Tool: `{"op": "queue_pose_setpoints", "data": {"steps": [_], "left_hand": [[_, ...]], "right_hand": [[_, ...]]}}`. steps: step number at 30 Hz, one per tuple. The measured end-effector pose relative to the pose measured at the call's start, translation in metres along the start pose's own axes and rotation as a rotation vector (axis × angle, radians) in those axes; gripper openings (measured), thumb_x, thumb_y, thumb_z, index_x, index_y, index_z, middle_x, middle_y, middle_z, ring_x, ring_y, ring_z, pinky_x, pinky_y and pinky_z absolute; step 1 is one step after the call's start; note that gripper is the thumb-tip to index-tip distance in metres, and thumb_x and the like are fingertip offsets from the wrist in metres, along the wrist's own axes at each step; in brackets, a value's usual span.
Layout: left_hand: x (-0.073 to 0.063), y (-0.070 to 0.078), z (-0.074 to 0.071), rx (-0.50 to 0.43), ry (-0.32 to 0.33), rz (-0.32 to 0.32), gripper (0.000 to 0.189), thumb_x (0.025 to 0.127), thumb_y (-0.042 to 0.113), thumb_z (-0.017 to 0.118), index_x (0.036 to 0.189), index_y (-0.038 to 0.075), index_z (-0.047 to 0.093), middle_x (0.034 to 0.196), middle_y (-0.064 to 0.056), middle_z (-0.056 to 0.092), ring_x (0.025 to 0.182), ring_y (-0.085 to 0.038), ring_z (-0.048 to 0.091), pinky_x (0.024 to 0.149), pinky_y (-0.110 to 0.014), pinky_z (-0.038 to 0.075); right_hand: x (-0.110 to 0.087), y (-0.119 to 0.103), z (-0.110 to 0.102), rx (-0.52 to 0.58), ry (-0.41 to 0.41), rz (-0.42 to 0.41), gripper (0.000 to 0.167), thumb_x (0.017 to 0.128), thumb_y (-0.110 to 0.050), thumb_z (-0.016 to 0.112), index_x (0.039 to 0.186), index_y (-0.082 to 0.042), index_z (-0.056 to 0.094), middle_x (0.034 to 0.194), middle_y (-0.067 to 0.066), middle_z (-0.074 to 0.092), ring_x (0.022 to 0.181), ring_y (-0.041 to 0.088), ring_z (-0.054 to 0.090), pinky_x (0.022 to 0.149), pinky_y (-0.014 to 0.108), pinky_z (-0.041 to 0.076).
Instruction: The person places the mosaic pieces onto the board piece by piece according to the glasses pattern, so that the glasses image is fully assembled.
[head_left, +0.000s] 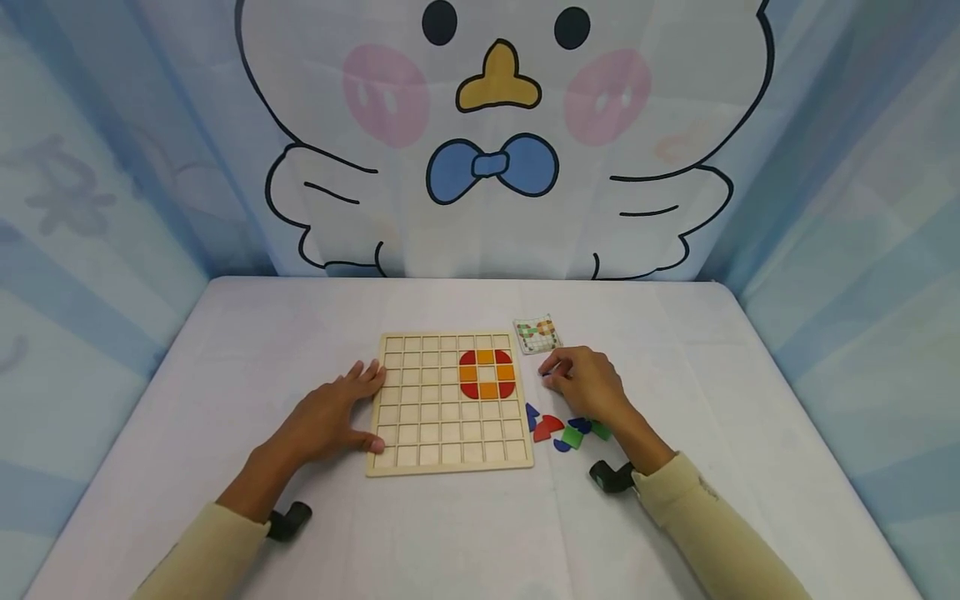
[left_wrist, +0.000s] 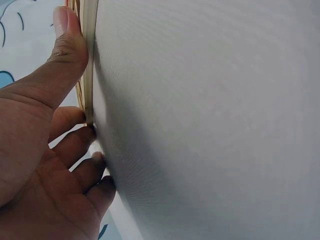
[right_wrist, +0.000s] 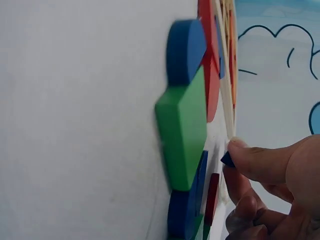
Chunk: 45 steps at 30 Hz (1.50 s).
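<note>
A wooden grid board (head_left: 420, 410) lies on the table with red and orange pieces (head_left: 486, 357) set in a ring near its upper right corner. At the board's left edge rests my left hand (head_left: 333, 421), thumb and fingers spread along the rim. My right hand (head_left: 588, 383) is to the right of the board, close above the table. It pinches a small dark blue piece (right_wrist: 228, 160) between thumb and finger, which mostly cover it. Below that hand lie loose pieces, among them a green square (head_left: 572, 437), a red piece (head_left: 551, 423) and a blue piece (right_wrist: 184, 52).
A small pattern card (head_left: 537, 336) lies beyond the right hand, beside the board's upper right corner. The white table (head_left: 465, 533) reaches back to a curtain (head_left: 487, 233) with a cartoon bird. More curtains hang at both sides.
</note>
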<state>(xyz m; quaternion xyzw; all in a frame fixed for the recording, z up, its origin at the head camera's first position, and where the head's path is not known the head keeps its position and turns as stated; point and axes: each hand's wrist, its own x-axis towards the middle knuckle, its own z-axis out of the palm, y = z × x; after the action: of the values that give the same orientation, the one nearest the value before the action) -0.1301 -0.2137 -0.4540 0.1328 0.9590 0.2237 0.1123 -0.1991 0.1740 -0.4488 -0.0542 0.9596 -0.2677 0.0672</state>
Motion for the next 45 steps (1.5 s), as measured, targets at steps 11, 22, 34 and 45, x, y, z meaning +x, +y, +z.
{"op": "queue_pose_setpoints", "data": {"steps": [11,22,34,45], "left_hand": [[0.001,0.003,-0.002,0.007,-0.013,-0.017,0.116,0.073,0.045,0.094,0.166,0.009,0.033,0.175,-0.014,0.026,0.161,-0.046,0.026,0.126,-0.07,0.029],[0.001,0.005,-0.001,0.005,-0.02,-0.02,0.116,0.073,0.045,0.094,0.166,0.009,0.033,0.175,-0.013,0.026,0.162,-0.045,0.024,0.127,-0.069,0.028],[0.001,0.007,-0.004,0.009,-0.025,-0.019,0.116,0.074,0.045,0.094,0.166,0.009,0.033,0.175,-0.015,0.026,0.161,-0.047,0.026,0.125,-0.07,0.03],[0.0,0.005,-0.004,0.011,-0.024,-0.013,0.116,0.074,0.045,0.093,0.166,0.008,0.033,0.175,-0.015,0.026,0.161,-0.047,0.026,0.125,-0.071,0.03]], "right_hand": [[-0.017,-0.018,0.007,0.076,-0.075,-0.07,0.012,0.099,-0.015,0.075,0.108,-0.023,0.079,0.092,0.002,0.067,0.085,0.02,0.058,0.07,0.03,0.05],[-0.026,-0.032,0.02,0.115,-0.121,-0.139,0.008,0.097,-0.017,0.079,0.102,-0.023,0.076,0.088,-0.005,0.072,0.072,0.013,0.06,0.064,0.029,0.048],[-0.029,-0.041,0.027,0.077,-0.068,-0.152,0.01,0.092,-0.019,0.085,0.091,-0.022,0.075,0.079,-0.008,0.069,0.068,0.012,0.057,0.06,0.029,0.044],[-0.027,-0.041,0.027,0.106,-0.057,-0.126,0.01,0.092,-0.022,0.085,0.088,-0.021,0.077,0.077,-0.006,0.068,0.067,0.013,0.058,0.057,0.029,0.043]]}}
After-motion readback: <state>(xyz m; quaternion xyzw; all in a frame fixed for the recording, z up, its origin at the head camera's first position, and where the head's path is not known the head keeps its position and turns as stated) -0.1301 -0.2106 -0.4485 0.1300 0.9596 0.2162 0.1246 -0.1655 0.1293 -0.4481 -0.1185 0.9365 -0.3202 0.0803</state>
